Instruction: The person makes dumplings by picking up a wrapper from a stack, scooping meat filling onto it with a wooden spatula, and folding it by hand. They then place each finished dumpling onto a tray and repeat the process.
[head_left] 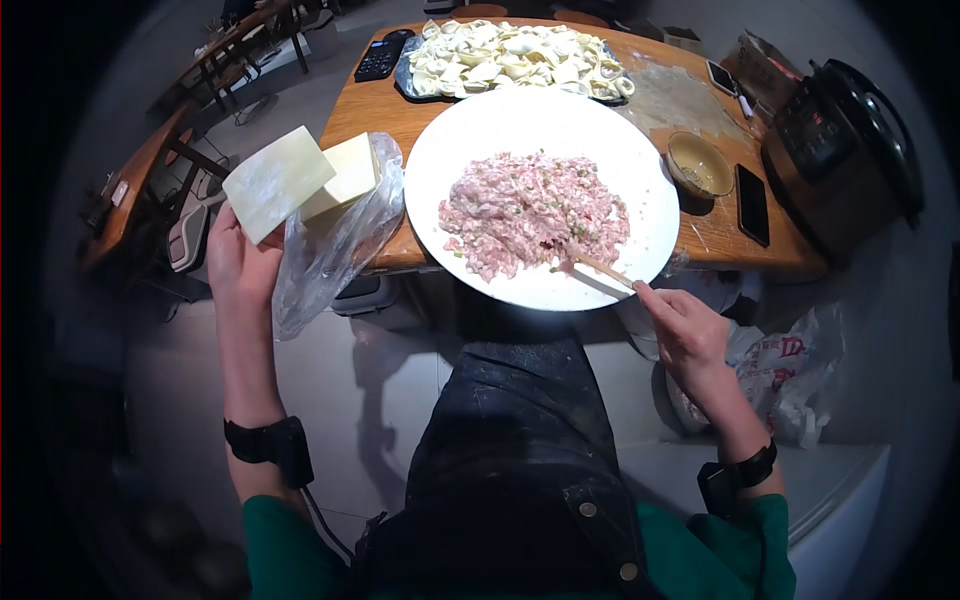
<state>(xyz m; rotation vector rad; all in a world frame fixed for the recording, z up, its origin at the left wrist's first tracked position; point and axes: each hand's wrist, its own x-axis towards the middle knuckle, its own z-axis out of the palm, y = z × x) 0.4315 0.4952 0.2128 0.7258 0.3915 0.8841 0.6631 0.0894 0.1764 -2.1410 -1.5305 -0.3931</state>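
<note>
My left hand [240,262] holds a square, pale wonton wrapper [280,183] up at the left of the table, fingers hidden behind it. Just beside it a stack of wrappers [352,172] sits in an opened clear plastic bag [320,265] at the table's edge. A large white plate [455,140] holds a mound of pink minced meat [530,205] flecked with green. My right hand [690,335] is closed round a thin wooden stick [603,270] at the plate's front right, its far end in the meat.
Behind the plate, a dark tray [405,84] is heaped with folded wontons [515,58]. To the right are a small bowl [700,165], a black phone [752,205] and a dark electric cooker [840,150]. A black keypad device [378,58] lies at the back left of the wooden table [365,110].
</note>
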